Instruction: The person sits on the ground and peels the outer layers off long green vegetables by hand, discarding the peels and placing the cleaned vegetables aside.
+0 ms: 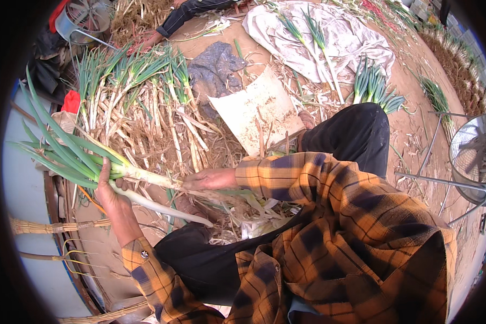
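Observation:
My left hand (113, 199) is closed around long-stemmed green onions where the leaves meet the stems. One has a smooth, bare white stem (162, 208) slanting down towards my knee. The other onion's stem (152, 177) still carries dry, tan outer skin. At its root end my right hand (211, 179) grips it, and the fingers hide part of it. Green leaves (62, 152) fan out to the left beyond my left hand. Just past my hands lies a heap of unpeeled green onions (133, 97) with dry skins and roots.
A pale board (259, 107) lies beyond my right arm. Trimmed onions (320, 48) rest on a whitish cloth (360, 40), with a bundle (374, 85) near my knee. Fans stand at right (474, 158) and upper left (89, 18). Another person's leg (194, 14) shows at the top.

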Demonstrator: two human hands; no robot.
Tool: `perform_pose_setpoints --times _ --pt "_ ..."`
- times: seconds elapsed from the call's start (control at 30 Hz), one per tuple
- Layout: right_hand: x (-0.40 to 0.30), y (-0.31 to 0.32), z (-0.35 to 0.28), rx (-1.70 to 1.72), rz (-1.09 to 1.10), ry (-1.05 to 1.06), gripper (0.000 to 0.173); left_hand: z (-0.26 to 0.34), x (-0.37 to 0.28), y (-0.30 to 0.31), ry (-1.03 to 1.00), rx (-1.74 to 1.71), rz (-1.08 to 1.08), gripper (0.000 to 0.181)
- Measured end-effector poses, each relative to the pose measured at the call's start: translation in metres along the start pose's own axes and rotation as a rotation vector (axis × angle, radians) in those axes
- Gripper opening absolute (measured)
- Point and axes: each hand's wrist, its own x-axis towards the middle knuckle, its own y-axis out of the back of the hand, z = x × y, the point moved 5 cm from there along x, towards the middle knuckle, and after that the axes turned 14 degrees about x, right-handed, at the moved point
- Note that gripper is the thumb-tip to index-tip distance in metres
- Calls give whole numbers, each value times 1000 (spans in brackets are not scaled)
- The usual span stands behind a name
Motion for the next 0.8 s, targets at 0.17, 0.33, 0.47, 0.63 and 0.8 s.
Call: perform_pose_setpoints --times 0.17,0.33,0.47,0.63,0.8 --pt "18 -12 -54 -93 116 158 47 -2 -3 -28 -48 -40 -158 25" --pt "-4 3 -60 -554 519 417 36 -8 -10 -45 -30 -50 -316 42" --pt "-9 3 -60 -647 526 388 28 -8 -15 -48 -55 31 -307 49" --pt "-2 -14 -68 -194 248 284 34 -19 -3 -33 47 7 -168 30" --pt "57 -14 -85 595 230 211 32 -19 -9 -47 20 -109 -271 21"
